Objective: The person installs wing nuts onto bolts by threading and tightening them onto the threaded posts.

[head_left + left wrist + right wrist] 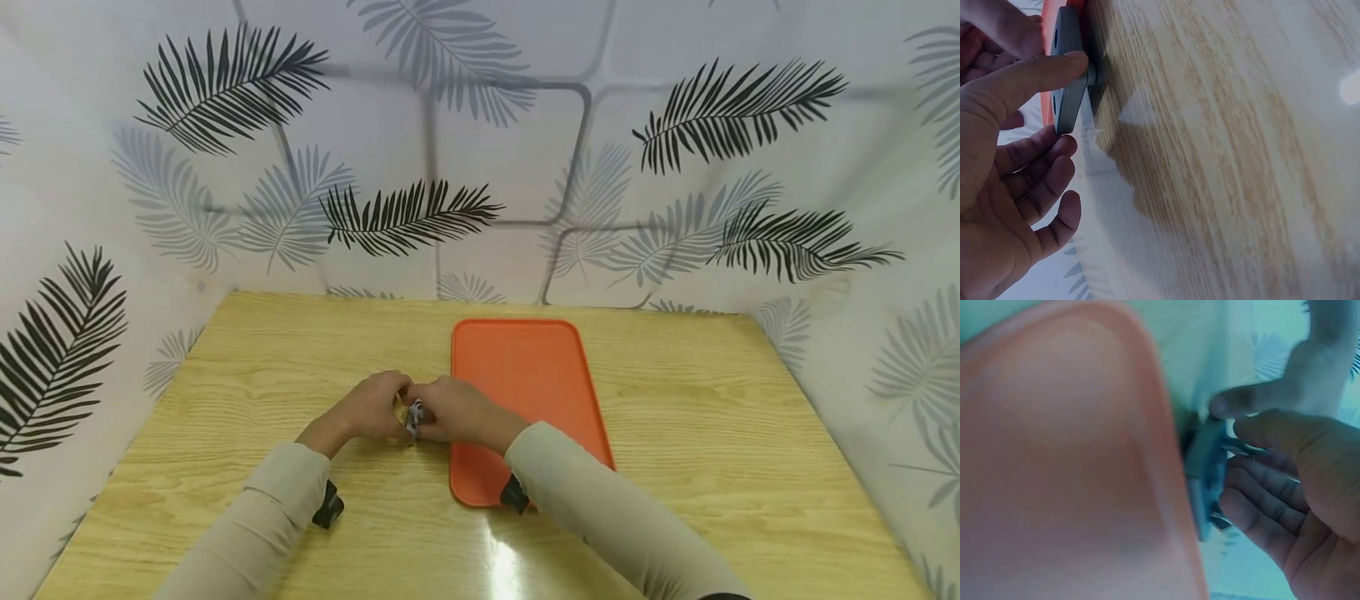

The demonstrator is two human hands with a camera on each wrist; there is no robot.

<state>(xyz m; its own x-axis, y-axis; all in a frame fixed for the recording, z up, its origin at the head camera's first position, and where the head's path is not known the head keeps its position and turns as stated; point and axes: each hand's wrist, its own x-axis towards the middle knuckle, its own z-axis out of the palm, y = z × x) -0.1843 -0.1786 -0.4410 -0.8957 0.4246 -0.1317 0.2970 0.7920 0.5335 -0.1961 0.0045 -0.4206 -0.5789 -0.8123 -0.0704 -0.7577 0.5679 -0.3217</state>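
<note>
A small grey flat part with holes along its face stands on edge between both hands, just left of the orange tray. My left hand pinches it, thumb on one face and a fingertip at its lower end. From the other side, my right hand curls its thumb and fingers round short dark pieces that stick out of the part. What those pieces are is too blurred to tell. In the head view the fingers hide most of the part.
A wooden table lies under the hands, with light glaring off its front. The right forearm crosses over the tray's lower right side. Leaf-patterned covering stands behind the table and at both sides.
</note>
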